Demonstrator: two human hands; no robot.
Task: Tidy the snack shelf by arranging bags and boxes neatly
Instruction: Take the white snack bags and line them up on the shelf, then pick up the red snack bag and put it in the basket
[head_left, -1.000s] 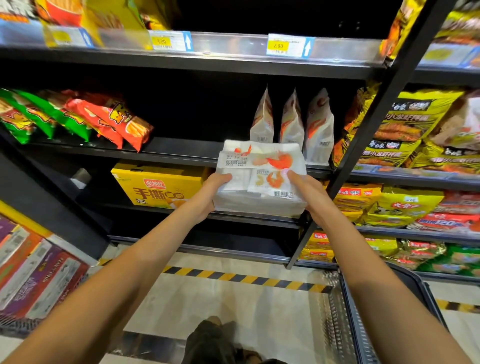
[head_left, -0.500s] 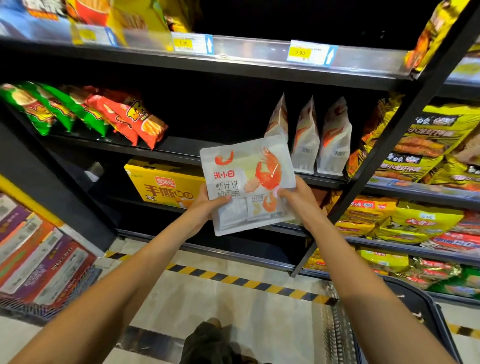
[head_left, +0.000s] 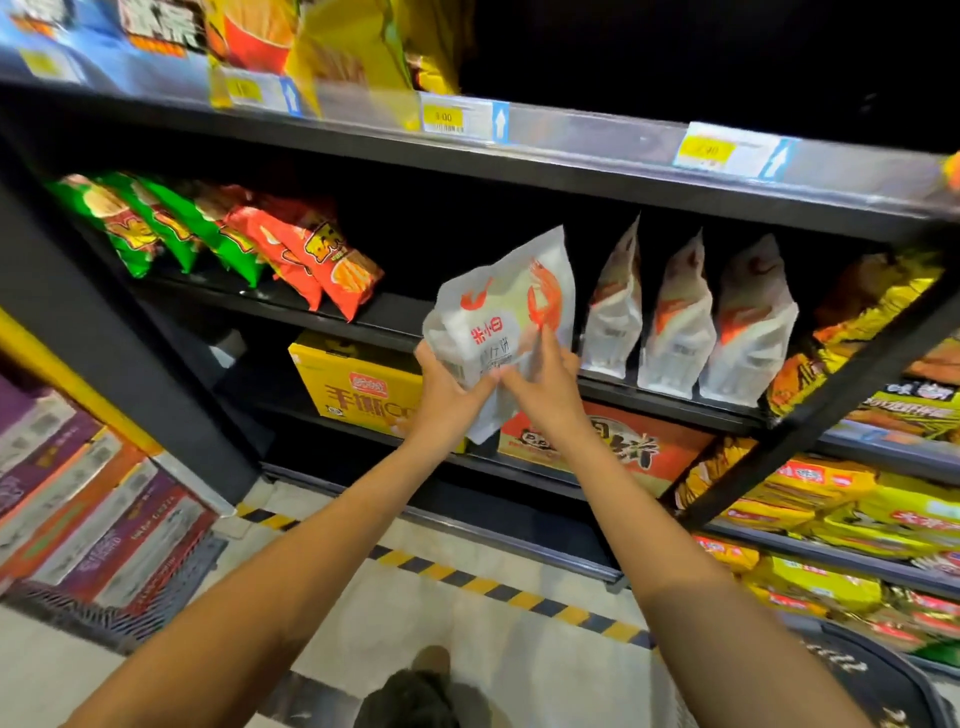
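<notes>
Looking down past my forearms, I see my left hand gripping the lower left side of a white plastic snack bag printed with orange shrimp, fingers curled round its edge. My right hand pinches the same bag near its middle — so both hands hold it, tilted, in the air just in front of the black metal middle shelf. Under the hands, a yellow cardboard box with red lettering sits on the lower shelf beside a red-orange box. Farther back, three matching white shrimp bags stand upright in a row on the middle shelf, right of the held bag. Green and red chip bags lean at the left — blurred price tags line the shelf above.
</notes>
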